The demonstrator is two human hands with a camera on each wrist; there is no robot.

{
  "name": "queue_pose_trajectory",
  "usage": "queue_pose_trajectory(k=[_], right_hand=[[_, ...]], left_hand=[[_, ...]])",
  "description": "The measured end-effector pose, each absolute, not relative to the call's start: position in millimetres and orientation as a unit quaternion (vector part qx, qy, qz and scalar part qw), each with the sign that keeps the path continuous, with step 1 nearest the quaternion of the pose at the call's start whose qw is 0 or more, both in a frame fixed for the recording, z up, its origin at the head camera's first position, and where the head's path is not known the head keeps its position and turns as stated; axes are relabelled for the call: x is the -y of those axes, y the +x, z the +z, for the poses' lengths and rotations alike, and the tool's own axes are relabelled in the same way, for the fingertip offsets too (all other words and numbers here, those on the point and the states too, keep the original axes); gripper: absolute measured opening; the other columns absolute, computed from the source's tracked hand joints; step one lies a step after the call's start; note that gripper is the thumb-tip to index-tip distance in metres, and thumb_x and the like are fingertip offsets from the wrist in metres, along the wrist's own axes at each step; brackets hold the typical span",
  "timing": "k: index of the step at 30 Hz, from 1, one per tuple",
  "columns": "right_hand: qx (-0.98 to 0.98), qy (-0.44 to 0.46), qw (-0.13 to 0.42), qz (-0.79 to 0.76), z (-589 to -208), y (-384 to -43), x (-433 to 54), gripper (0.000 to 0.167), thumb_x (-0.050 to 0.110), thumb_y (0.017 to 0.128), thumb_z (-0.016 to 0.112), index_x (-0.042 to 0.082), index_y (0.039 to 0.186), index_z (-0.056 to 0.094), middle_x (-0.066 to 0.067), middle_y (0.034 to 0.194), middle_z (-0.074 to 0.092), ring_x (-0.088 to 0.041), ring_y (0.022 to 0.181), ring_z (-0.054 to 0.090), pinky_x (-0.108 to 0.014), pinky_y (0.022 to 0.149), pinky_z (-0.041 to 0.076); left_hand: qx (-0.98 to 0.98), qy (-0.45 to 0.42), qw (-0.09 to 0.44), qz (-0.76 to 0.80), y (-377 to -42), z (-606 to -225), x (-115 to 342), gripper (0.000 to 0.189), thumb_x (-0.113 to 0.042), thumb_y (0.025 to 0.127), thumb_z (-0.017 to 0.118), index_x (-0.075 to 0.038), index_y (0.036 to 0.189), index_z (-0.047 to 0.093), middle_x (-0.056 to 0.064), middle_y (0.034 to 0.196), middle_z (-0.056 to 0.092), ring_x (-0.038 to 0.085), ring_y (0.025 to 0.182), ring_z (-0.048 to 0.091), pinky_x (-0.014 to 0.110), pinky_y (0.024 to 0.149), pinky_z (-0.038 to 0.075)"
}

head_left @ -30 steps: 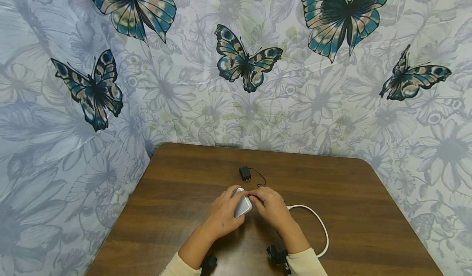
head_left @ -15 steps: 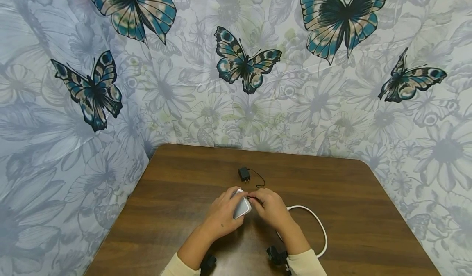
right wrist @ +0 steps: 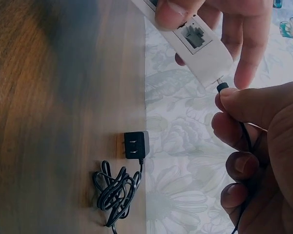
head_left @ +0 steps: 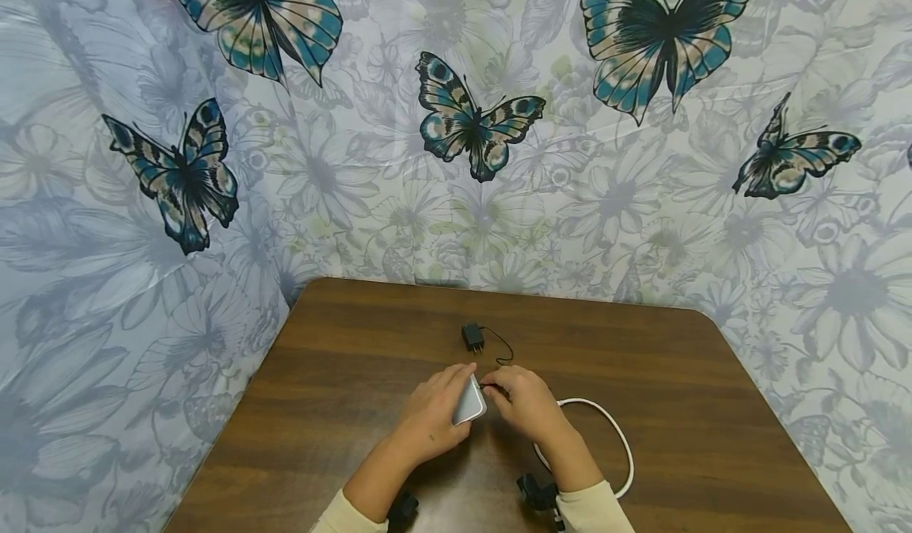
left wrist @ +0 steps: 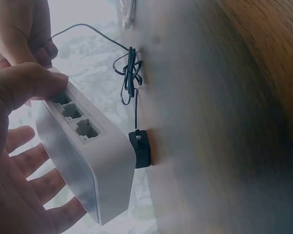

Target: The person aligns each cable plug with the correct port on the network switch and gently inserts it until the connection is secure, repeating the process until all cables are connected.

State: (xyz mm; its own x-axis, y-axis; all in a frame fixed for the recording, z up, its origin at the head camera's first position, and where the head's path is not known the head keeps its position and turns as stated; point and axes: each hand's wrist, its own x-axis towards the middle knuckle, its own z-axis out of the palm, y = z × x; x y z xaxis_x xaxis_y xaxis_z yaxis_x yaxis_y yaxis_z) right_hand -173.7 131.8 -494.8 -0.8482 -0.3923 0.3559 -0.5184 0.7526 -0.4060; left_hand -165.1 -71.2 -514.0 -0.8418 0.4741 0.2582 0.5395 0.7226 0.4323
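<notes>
A white network box (left wrist: 112, 175) with a row of Ethernet ports is tilted in my left hand (head_left: 431, 414). My left thumb (left wrist: 44, 83) lies over the port side in the left wrist view, with fingers behind the box. My right hand (head_left: 530, 406) pinches a small black barrel plug (right wrist: 223, 87) between thumb and index finger. The plug's metal tip is at the end of the box; how deep it sits cannot be told. A thin black cord (right wrist: 244, 134) runs from the plug past my right fingers.
A black power adapter (head_left: 473, 336) lies beyond my hands, its prongs facing me. The cord bundle (right wrist: 117, 192) is coiled beside it. A white cable (head_left: 623, 438) loops on the brown table (head_left: 684, 375) right of my right forearm. Butterfly-patterned fabric (head_left: 342, 161) hangs behind.
The left fingertips have drawn back slightly from the right hand, showing a small gap at the box's end. The right hand has barely moved and keeps its pinch.
</notes>
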Motion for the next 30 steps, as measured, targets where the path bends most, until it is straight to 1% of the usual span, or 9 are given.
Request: queue_pose_trajectory(k=[3,8,13,19,23,26,30], right_hand=[[0.928,0.246,0.126,0.252,-494.8,-173.6,-132.6,0.012,0.015,0.088,0.075,0.014,0.1,0.076,0.004,0.099,0.073,-0.013,0.091,0.067,-0.034,0.078,0.056],[0.928,0.249,0.127,0.245,-493.4,-173.0,-134.1,0.01,0.012,0.087,0.076,0.014,0.097,0.076,0.004,0.095,0.072,-0.013,0.087,0.066,-0.034,0.076,0.055],[0.931,0.247,0.114,0.241,-493.4,-173.0,-135.0,0.01,0.013,0.087,0.076,0.015,0.097,0.076,0.004,0.095,0.072,-0.013,0.087,0.067,-0.034,0.076,0.055],[0.929,0.251,0.109,0.249,-494.2,-174.2,-135.1,0.009,0.015,0.089,0.075,0.016,0.098,0.076,0.006,0.095,0.071,-0.01,0.085,0.065,-0.031,0.074,0.054],[0.929,0.247,0.097,0.258,-493.4,-174.0,-135.4,0.01,0.015,0.089,0.075,0.016,0.099,0.076,0.007,0.095,0.071,-0.009,0.085,0.065,-0.03,0.074,0.054],[0.927,0.251,0.098,0.261,-493.6,-174.0,-135.9,0.01,0.013,0.088,0.075,0.015,0.098,0.076,0.006,0.094,0.071,-0.01,0.084,0.064,-0.03,0.073,0.054],[0.926,0.255,0.104,0.257,-495.6,-174.1,-136.2,0.01,0.013,0.088,0.075,0.014,0.097,0.076,0.005,0.093,0.071,-0.009,0.083,0.064,-0.03,0.073,0.054]], left_hand=[[0.927,-0.274,0.066,-0.248,-165.1,-514.5,71.8,0.087,-0.024,0.078,0.083,-0.02,0.153,0.038,0.003,0.151,0.046,0.025,0.128,0.052,0.048,0.096,0.048],[0.924,-0.287,0.071,-0.241,-164.5,-513.2,72.5,0.082,-0.024,0.077,0.083,-0.022,0.15,0.044,0.004,0.151,0.046,0.027,0.13,0.052,0.05,0.099,0.047],[0.923,-0.291,0.068,-0.242,-164.1,-512.8,72.7,0.081,-0.023,0.078,0.083,-0.021,0.15,0.045,0.004,0.151,0.046,0.027,0.13,0.052,0.051,0.099,0.047],[0.922,-0.29,0.064,-0.248,-163.7,-512.7,72.3,0.083,-0.021,0.077,0.084,-0.017,0.15,0.044,0.005,0.151,0.047,0.027,0.131,0.052,0.051,0.099,0.047],[0.923,-0.284,0.047,-0.257,-163.2,-511.9,72.4,0.085,-0.021,0.078,0.083,-0.011,0.152,0.04,0.006,0.152,0.046,0.027,0.133,0.049,0.048,0.104,0.044],[0.922,-0.28,0.032,-0.267,-163.5,-511.9,72.2,0.087,-0.021,0.079,0.083,-0.006,0.152,0.037,0.008,0.152,0.045,0.027,0.134,0.049,0.046,0.106,0.044],[0.918,-0.283,0.029,-0.276,-164.2,-512.8,72.0,0.087,-0.02,0.078,0.084,-0.005,0.151,0.039,0.008,0.151,0.047,0.027,0.131,0.051,0.044,0.105,0.045]])
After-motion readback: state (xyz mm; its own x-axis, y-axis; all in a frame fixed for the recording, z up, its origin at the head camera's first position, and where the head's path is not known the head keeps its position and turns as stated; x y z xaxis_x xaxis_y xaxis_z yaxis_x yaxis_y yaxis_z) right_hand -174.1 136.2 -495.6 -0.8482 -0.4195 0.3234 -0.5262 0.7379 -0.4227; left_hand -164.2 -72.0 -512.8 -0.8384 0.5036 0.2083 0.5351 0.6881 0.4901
